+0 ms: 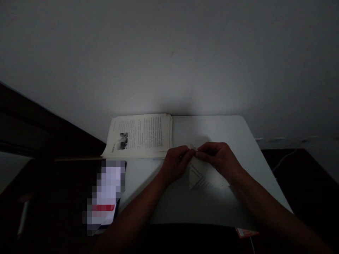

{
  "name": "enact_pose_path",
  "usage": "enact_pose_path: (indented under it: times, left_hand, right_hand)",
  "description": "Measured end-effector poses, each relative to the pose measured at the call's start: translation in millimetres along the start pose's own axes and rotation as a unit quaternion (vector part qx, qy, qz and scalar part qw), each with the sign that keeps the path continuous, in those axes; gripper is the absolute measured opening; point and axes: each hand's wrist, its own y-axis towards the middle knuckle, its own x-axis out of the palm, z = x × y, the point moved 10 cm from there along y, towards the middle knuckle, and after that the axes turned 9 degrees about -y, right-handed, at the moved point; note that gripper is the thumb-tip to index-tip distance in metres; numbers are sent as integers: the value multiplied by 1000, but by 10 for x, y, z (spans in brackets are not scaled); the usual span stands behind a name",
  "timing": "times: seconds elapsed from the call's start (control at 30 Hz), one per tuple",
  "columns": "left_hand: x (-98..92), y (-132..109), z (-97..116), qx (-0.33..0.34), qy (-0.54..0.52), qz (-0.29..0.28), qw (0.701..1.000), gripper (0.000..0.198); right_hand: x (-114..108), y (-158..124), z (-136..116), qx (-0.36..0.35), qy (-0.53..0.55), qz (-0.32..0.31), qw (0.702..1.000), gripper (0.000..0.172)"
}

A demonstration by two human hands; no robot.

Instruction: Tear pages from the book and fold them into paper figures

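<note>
Over the middle of the white table, my left hand and my right hand meet at the upper part of a folded sheet of printed paper. Both hands pinch it between thumb and fingers, with the fingertips almost touching. A small pale tip of the paper sticks up between them. Below my hands the folded part widens into pointed corners with lines of print. My fingers hide the middle of the fold, and the dim light blurs its detail.
An open book with a printed page and a photo lies at the table's back left. A phone with a lit, blurred screen is by the left edge. The white table stands against a wall. A white cable runs at the right.
</note>
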Motion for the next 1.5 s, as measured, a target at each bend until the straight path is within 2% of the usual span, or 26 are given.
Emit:
enact_pose_path:
  times: [0.17,0.33,0.53,0.63,0.7,0.8,0.9,0.97,1.1,1.27,1.37,1.43,1.5]
  left_hand:
    - [-6,-8,15,23,33,3,999,36]
    - [27,-4,-51,-7,-16,-12,1000,38]
    - [10,26,-50,-1,49,4,999,39]
    - [3,32,-132,-29,34,4,999,40]
    - [-12,28,-195,-53,0,4,999,43]
    - [-37,20,-228,-67,-67,2,995,42]
    - [-17,5,-232,-76,-122,-19,989,38]
    - [52,-18,-246,-95,-141,-48,984,39]
    - [251,-82,-265,-127,-124,-117,977,37]
    - [382,-116,-296,-131,-98,-150,975,31]
    - [358,-112,-346,-136,-93,-137,977,26]
    - [252,-89,-385,-142,-77,-92,983,30]
    - [86,-59,-395,-141,-69,-22,987,37]
  right_hand:
    - [37,-8,16,17,23,0,1000,17]
    - [70,-15,74,45,69,-4,997,16]
    - [106,-8,139,68,77,-17,995,18]
    - [109,8,155,63,58,-31,996,19]
    - [60,23,191,61,57,-17,996,20]
    - [-94,55,285,62,96,42,993,23]
    - [-275,77,375,58,183,122,974,21]
    - [-331,86,406,55,243,154,956,20]
    - [-312,96,383,50,298,169,938,21]
    - [-248,104,366,50,309,164,935,22]
    - [-232,113,376,44,301,157,940,24]
    - [-204,119,345,28,279,134,950,25]
    - [-174,111,312,16,233,112,966,27]
